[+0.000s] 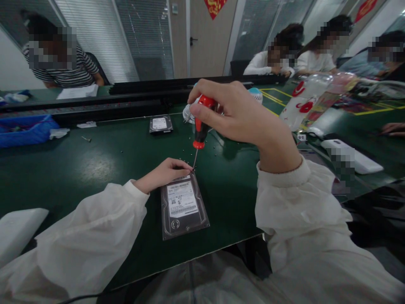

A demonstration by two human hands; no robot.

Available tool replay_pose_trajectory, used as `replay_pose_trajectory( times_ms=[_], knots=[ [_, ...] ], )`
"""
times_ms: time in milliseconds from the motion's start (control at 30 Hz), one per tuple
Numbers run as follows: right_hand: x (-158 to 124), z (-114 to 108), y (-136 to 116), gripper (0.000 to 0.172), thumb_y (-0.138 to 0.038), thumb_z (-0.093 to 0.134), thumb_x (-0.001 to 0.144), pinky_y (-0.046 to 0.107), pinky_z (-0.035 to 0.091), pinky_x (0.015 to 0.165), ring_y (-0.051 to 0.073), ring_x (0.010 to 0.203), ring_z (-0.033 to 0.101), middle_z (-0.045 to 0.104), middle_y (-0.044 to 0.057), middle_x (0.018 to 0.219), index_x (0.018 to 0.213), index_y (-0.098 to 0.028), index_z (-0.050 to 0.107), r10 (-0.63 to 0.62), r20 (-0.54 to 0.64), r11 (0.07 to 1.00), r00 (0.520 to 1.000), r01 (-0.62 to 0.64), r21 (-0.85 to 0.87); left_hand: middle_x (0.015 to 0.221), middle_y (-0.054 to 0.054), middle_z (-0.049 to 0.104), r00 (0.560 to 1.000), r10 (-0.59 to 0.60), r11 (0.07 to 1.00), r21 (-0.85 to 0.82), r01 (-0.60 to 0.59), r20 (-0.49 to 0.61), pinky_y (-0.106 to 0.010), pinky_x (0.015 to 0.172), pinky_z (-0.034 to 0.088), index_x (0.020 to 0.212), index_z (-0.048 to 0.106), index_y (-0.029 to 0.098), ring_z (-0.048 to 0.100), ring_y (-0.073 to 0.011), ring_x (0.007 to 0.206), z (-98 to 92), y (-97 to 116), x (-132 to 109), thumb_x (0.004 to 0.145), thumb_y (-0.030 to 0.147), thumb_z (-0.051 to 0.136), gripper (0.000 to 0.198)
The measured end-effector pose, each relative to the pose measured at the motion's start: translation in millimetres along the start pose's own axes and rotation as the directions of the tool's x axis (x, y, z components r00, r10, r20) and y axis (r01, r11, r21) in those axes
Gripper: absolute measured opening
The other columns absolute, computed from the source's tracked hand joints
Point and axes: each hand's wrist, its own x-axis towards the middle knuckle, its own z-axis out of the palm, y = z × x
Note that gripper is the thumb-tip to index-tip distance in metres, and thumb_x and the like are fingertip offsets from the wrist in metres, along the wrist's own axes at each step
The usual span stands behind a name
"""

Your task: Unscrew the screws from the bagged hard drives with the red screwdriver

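A hard drive lies label up on the green table, in the middle of the head view. My right hand grips a red and black screwdriver from above. Its thin shaft points down, slightly tilted, to the drive's far right corner. At that corner my left hand lies over the drive's far end, thumb and forefinger pinched together beside the screwdriver tip. Whatever is between those fingertips is too small to make out. Several tiny screws are scattered on the table beyond the drive.
A second hard drive lies farther back. A blue bin stands at the left, and a white device is near my left sleeve. On the right are plastic bottles and a white power bank-like object. Several people sit across the table.
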Motion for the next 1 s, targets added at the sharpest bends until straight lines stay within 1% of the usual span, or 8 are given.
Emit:
replay_pose_trajectory(
  times_ms=[133, 200, 300, 467, 600, 733, 867, 1000],
  knots=[
    [0.0, -0.5, -0.5, 0.022, -0.022, 0.043, 0.099, 0.031, 0.038, 0.08, 0.015, 0.084, 0.054, 0.063, 0.005, 0.098, 0.111, -0.012, 0.058, -0.026, 0.022, 0.998, 0.999, 0.025, 0.049, 0.107, -0.006, 0.08, 1.0, -0.01, 1.0, 0.002, 0.01, 0.02, -0.037, 0.082, 0.057, 0.102, 0.082, 0.022, 0.073, -0.024, 0.093, -1.7, -2.9, 0.6, 0.084, 0.05, 0.076, 0.034],
    [0.1, -0.3, -1.2, 0.018, -0.026, 0.046, 0.1, 0.03, 0.037, 0.077, 0.014, 0.076, 0.05, 0.061, 0.003, 0.091, 0.107, -0.015, 0.057, -0.017, 0.017, 1.0, 1.0, 0.017, 0.025, 0.108, -0.006, 0.079, 1.0, -0.005, 1.0, 0.0, 0.005, 0.025, -0.037, 0.083, 0.057, 0.104, 0.082, 0.023, 0.073, -0.0239, 0.094, -2.6, -5.0, 1.0, 0.085, 0.051, 0.076, 0.034],
    [-0.3, 0.7, -2.3, 0.023, -0.037, 0.044, 0.104, 0.03, 0.035, 0.073, 0.013, 0.07, 0.046, 0.058, 0.001, 0.085, 0.105, -0.017, 0.056, 0.0, 0.014, 1.0, 1.0, 0.0, 0.012, 0.109, -0.006, 0.079, 0.999, 0.016, 1.0, -0.003, -0.015, 0.032, -0.038, 0.085, 0.057, 0.102, 0.082, 0.022, 0.073, -0.0246, 0.096, -3.2, -7.5, 1.3, 0.085, 0.052, 0.076, 0.035],
    [-0.7, 1.1, -4.6, 0.017, -0.029, 0.045, 0.1, 0.03, 0.037, 0.075, 0.014, 0.075, 0.05, 0.062, 0.003, 0.092, 0.103, -0.018, 0.057, -0.014, -0.005, 0.998, 1.0, 0.015, 0.06, 0.108, -0.007, 0.079, 1.0, -0.012, 1.0, 0.01, 0.012, 0.026, -0.038, 0.081, 0.058, 0.104, 0.083, 0.023, 0.073, -0.0249, 0.093, -3.3, -8.7, 1.3, 0.085, 0.054, 0.076, 0.037],
    [0.2, -1.1, -6.1, 0.024, -0.037, 0.045, 0.102, 0.029, 0.037, 0.074, 0.013, 0.071, 0.048, 0.061, 0.001, 0.085, 0.099, -0.019, 0.06, -0.006, -0.002, 1.0, 1.0, 0.006, 0.01, 0.108, -0.007, 0.079, 1.0, -0.01, 1.0, 0.029, 0.009, 0.025, -0.037, 0.08, 0.058, 0.103, 0.083, 0.024, 0.073, -0.0247, 0.093, -3.2, -6.2, 0.7, 0.085, 0.054, 0.076, 0.036],
    [0.1, -3.0, -5.7, 0.019, -0.027, 0.044, 0.099, 0.029, 0.037, 0.073, 0.013, 0.072, 0.049, 0.063, 0.003, 0.087, 0.098, -0.018, 0.061, -0.022, 0.005, 0.999, 1.0, 0.022, 0.042, 0.108, -0.006, 0.079, 1.0, -0.001, 1.0, 0.03, 0.001, 0.028, -0.036, 0.08, 0.058, 0.102, 0.083, 0.024, 0.072, -0.0246, 0.093, -2.7, -4.5, 0.3, 0.085, 0.054, 0.075, 0.036],
    [-0.1, -2.3, -4.4, 0.021, -0.032, 0.049, 0.098, 0.029, 0.035, 0.069, 0.012, 0.067, 0.044, 0.059, 0.0, 0.078, 0.092, -0.018, 0.062, -0.007, -0.019, 1.0, 1.0, 0.007, 0.011, 0.108, -0.006, 0.079, 1.0, -0.001, 1.0, 0.007, 0.001, 0.031, -0.036, 0.08, 0.058, 0.102, 0.083, 0.024, 0.072, -0.0241, 0.092, -2.4, -5.2, 0.5, 0.084, 0.054, 0.076, 0.036],
    [-0.4, -1.3, -3.0, 0.022, -0.027, 0.042, 0.099, 0.03, 0.035, 0.074, 0.013, 0.073, 0.049, 0.06, 0.002, 0.086, 0.1, -0.016, 0.061, -0.019, -0.001, 1.0, 1.0, 0.019, 0.023, 0.11, -0.007, 0.079, 1.0, 0.006, 1.0, 0.011, -0.006, 0.018, -0.037, 0.082, 0.058, 0.101, 0.083, 0.022, 0.072, -0.0244, 0.094, -2.1, -5.4, 0.7, 0.084, 0.053, 0.076, 0.036]
  ],
)
